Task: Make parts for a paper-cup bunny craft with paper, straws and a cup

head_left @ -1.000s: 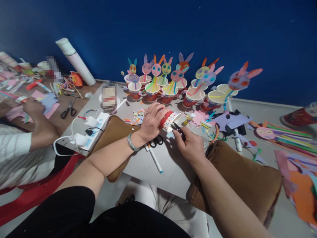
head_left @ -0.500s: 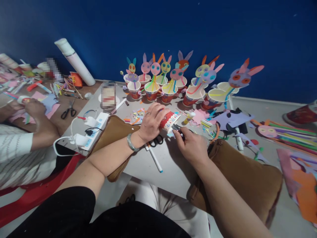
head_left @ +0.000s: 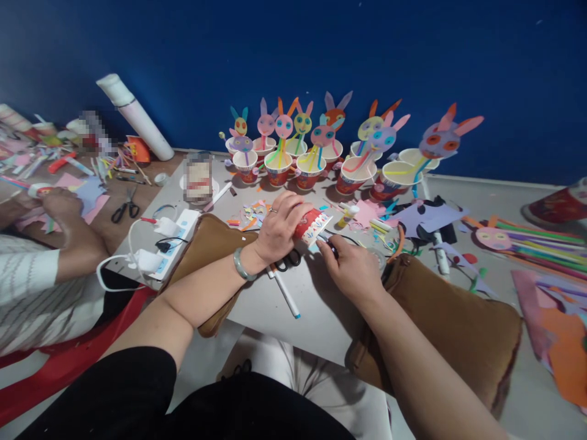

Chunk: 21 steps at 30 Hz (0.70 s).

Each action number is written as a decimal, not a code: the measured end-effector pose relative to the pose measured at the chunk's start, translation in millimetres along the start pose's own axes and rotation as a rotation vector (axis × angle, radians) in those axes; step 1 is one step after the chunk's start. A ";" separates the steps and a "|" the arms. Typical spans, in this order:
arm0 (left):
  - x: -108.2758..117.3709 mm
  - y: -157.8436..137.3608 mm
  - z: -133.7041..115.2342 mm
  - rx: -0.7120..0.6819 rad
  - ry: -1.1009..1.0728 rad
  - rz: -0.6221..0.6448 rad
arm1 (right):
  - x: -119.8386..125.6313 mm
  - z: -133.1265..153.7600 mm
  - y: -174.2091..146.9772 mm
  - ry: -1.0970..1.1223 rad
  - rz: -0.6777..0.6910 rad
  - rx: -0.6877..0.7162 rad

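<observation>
Centrally, in the head view, the left hand [head_left: 277,229] grips a red-and-white cup [head_left: 308,225], tilted above the desk [head_left: 316,318], its base hidden; the right hand [head_left: 351,269] clasps a dark tool [head_left: 336,240], largely concealed, its tip indistinct near the rim.

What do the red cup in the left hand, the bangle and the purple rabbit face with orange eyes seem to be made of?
Red cup: probably paper card, smooth and printed; its wall and pale rim look thin.
Bangle: perhaps polished stone, though glass or plastic is possible; it is pale grey-green with a sheen.
Purple face: likely coloured paper, matte, flat and cut to shape.
</observation>
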<state>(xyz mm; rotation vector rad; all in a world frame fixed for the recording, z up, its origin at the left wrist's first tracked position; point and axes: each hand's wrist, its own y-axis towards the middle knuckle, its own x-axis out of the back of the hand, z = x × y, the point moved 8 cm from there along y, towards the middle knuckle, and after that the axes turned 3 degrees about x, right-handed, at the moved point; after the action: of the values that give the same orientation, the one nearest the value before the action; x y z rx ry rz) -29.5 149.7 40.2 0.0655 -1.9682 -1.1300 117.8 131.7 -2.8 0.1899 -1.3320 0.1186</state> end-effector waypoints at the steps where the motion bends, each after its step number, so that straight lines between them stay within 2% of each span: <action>1: 0.0 -0.1 0.3 0.002 -0.006 -0.001 | -0.3 -0.1 0.1 0.002 0.004 -0.002; 7: 3.1 0.3 -2.9 -0.036 0.002 -0.038 | -0.8 -0.7 -0.1 0.001 -0.006 -0.001; 15: 4.5 1.2 -3.7 -0.023 0.019 -0.043 | -0.3 -1.8 -0.4 0.016 -0.025 0.010; 21: 3.6 2.6 0.2 0.029 -0.031 -0.029 | 4.1 -1.0 -1.1 0.056 -0.088 0.022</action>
<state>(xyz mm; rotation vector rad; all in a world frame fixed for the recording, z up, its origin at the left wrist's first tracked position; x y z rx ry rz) -31.1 149.9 44.4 0.0924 -2.0166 -1.1272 119.9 130.7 0.9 0.2622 -1.2654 0.0638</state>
